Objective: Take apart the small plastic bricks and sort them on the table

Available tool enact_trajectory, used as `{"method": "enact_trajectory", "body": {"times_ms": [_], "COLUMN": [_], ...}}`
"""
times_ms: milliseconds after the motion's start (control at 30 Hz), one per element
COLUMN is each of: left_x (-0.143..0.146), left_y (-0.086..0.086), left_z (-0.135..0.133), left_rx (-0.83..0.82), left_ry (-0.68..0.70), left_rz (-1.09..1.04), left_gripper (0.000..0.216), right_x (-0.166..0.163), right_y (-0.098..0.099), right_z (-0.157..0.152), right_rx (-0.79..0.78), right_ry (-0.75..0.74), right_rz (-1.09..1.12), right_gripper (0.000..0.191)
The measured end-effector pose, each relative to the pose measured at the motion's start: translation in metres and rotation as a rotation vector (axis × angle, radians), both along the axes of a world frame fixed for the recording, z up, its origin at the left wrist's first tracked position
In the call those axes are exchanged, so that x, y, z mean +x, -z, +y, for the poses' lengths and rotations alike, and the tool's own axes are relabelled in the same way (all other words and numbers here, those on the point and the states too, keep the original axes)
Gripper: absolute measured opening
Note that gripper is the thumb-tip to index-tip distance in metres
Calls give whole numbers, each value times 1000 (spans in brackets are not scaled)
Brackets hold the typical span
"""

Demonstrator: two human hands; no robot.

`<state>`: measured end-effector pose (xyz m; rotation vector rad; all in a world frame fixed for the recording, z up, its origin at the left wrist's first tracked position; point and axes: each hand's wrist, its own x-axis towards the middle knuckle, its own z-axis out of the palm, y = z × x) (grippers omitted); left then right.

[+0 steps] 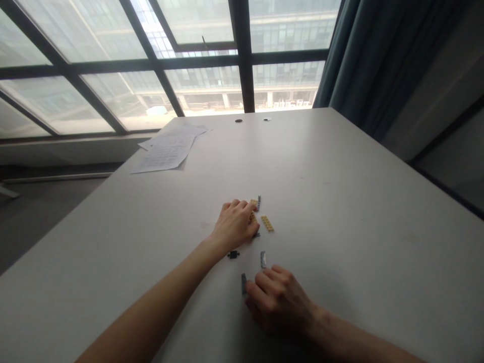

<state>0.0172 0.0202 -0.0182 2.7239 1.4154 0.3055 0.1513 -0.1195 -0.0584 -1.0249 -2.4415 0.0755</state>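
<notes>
The step in hand looks like sorting or picking up small toy bricks by hand on the white table [359,217]. The left hand [235,222] reaches forward over the far group, its thumb and forefinger apart around a tan brick [253,218]; whether they grip it I cannot tell. A grey piece [259,202] stands just beyond the forefinger, and a second tan brick [267,223] lies near, on its right.

The right hand [278,297] is nearer the body, fingers curled in, the forefinger's tip against a dark grey strip [244,285]. The thumb is partly hidden, so I cannot tell whether the strip is pinched. A lighter grey strip [263,259] lies just beyond its knuckles, and a black piece [233,254] lies beside the left wrist.

As I judge it, the next move calls for a light fingertip pinch at each brick's edges, without nudging its neighbours.
</notes>
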Motion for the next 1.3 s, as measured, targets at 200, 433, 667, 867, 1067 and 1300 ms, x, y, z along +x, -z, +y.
{"method": "enact_trajectory", "body": {"times_ms": [200, 433, 667, 867, 1067, 1300], "left_x": [3, 8, -13, -49, -55, -50], "left_y": [0, -1, -31, -26, -8, 1], "left_z": [5, 14, -16, -64, -98, -106], "left_rx": [-32, -80, -150, -756, -1034, -717], "left_ry": [-12, -11, -8, 167, 109, 161], "left_rz": [-17, -73, -443, -1364, -1688, -1461], "left_gripper": [23, 22, 30, 41, 43, 38], "right_x": [-1, 0, 1, 7, 3, -24], "right_y": [3, 0, -1, -4, -37, -59], "right_z": [1, 1, 1, 0, -2, -3], "right_rx": [-23, -42, -100, -177, -904, -1522], "right_ry": [-1, 9, 14, 77, 137, 17], "right_rz": [1, 2, -57, 149, 813, 1372], "right_gripper": [8, 9, 11, 21, 26, 30]}}
